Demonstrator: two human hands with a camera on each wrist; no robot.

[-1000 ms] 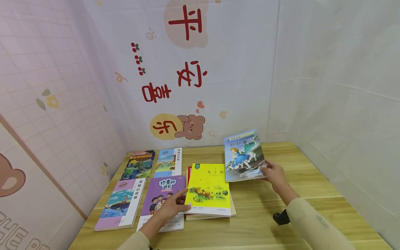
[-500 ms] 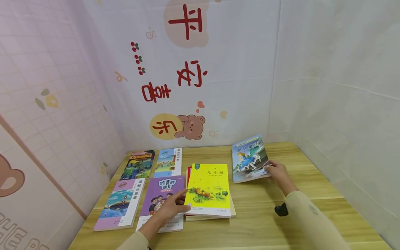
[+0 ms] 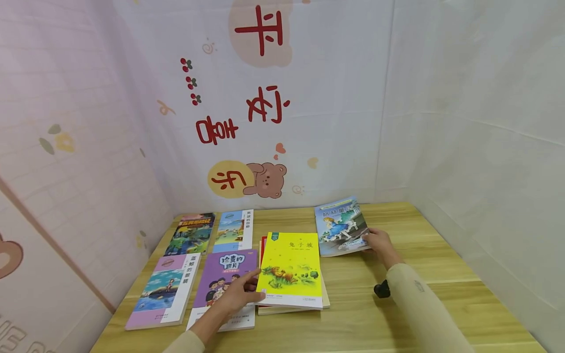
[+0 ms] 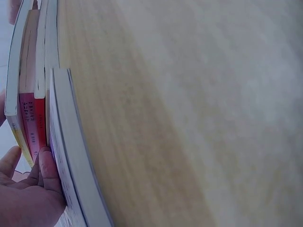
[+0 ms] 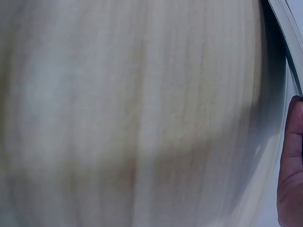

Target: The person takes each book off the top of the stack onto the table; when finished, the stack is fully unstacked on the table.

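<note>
My right hand (image 3: 378, 243) pinches the lower right corner of a blue storybook (image 3: 340, 227) with a girl in a blue dress on its cover. That book lies toward the back right of the table, and a shadowed gap shows under its edge in the right wrist view. My left hand (image 3: 238, 294) holds the left side of a small stack of books, its thumb at the corner of the yellow book (image 3: 291, 269) on top. In the left wrist view, its fingers (image 4: 49, 165) reach below the pink spine (image 4: 29, 118) and red spine (image 4: 41, 120).
Left of the stack lie a purple book (image 3: 229, 262), partly covered by my left arm, and a pink-and-white book (image 3: 165, 291). Behind them are a dark green book (image 3: 191, 235) and a light blue book (image 3: 231, 230). The wooden table (image 3: 441, 294) meets cloth walls.
My right hand first carries the blue storybook right, then back left and lower, so its cover lies flatter. My left hand stays at the stack. The head view shifts slightly.
</note>
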